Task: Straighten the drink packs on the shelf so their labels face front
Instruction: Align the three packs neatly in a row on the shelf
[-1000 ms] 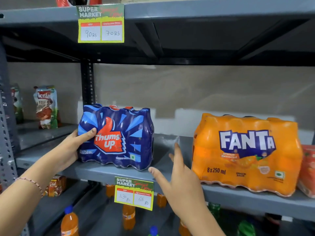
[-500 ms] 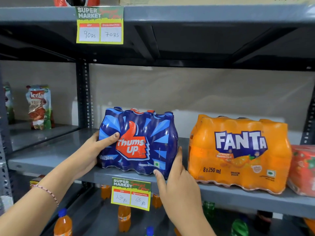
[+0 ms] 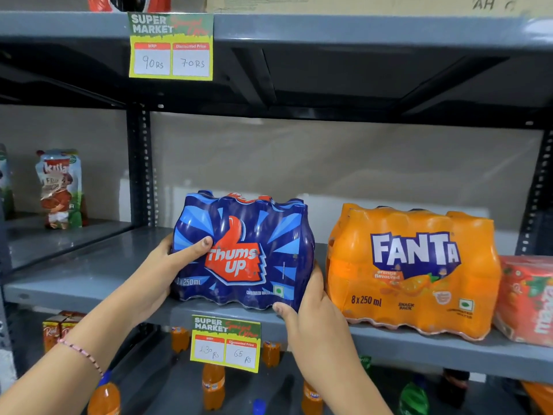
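Note:
A blue Thums Up pack stands on the grey shelf with its red logo facing front. My left hand grips its left side, thumb across the front. My right hand holds its lower right corner, thumb under the front edge. Just to the right stands an orange Fanta pack, label facing front, a narrow gap between the two. A red pack sits at the far right, partly cut off by the frame edge.
A price tag hangs from the shelf edge below the blue pack. Another price tag hangs on the shelf above. A snack bag stands on the left unit. Orange bottles fill the lower shelf. A black upright stands behind.
The blue pack has slid right along the shelf, close to the Fanta pack. My right hand went from open beside it to holding its right corner.

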Tool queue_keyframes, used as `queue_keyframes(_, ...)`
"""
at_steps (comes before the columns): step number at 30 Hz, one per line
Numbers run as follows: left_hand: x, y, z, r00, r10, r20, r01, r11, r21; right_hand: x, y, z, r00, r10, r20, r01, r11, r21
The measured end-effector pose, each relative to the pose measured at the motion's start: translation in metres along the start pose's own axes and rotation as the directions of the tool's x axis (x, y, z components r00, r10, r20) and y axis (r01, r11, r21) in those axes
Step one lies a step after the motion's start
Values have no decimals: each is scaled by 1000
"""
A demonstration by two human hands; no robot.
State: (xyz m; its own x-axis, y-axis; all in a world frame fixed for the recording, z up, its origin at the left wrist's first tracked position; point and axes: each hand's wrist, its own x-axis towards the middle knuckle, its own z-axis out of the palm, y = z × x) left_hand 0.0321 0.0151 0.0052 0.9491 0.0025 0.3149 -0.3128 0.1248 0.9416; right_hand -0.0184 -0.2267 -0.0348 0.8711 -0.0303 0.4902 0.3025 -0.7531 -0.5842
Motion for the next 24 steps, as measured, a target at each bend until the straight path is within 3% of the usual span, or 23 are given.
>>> queue_keyframes(4, -3, 3, 2, 999, -14, -37, 14, 1000, 18, 0, -2, 0, 999, 0, -34, 2, 998, 58)
queue_keyframes(7, -15, 3, 17, 973, 58, -223, -23, 988, 154, -20, 1, -10, 992, -109, -59, 115, 988, 106)
queue_keyframes(8, -23, -2, 25, 944, 143, -297, -74, 970, 232, -27, 8, -16, 965, -200, -170, 211, 976, 51)
queue_keyframes(10, -41, -10, 50, 861, 345, -373, -160, 881, 444, -37, 32, -34, 810, -372, -452, 333, 928, -167)
queue_keyframes(11, -49, -13, 65, 832, 422, -360, -181, 820, 543, -38, 44, -47, 766, -369, -527, 282, 929, -240)
queue_keyframes(13, -57, -19, 95, 824, 478, -304, -166, 717, 676, -33, 68, -74, 818, -191, -543, 68, 969, -238)
queue_keyframes(15, -57, -20, 119, 854, 440, -277, -96, 657, 748, -24, 87, -93, 864, -114, -491, -49, 950, -307)
queue_keyframes(19, -55, -21, 135, 893, 368, -260, 16, 551, 834, -16, 104, -101, 921, -102, -375, -73, 902, -425)
queue_keyframes(24, -56, -21, 136, 894, 354, -274, 31, 562, 826, -14, 111, -103, 920, -122, -372, -44, 912, -409)
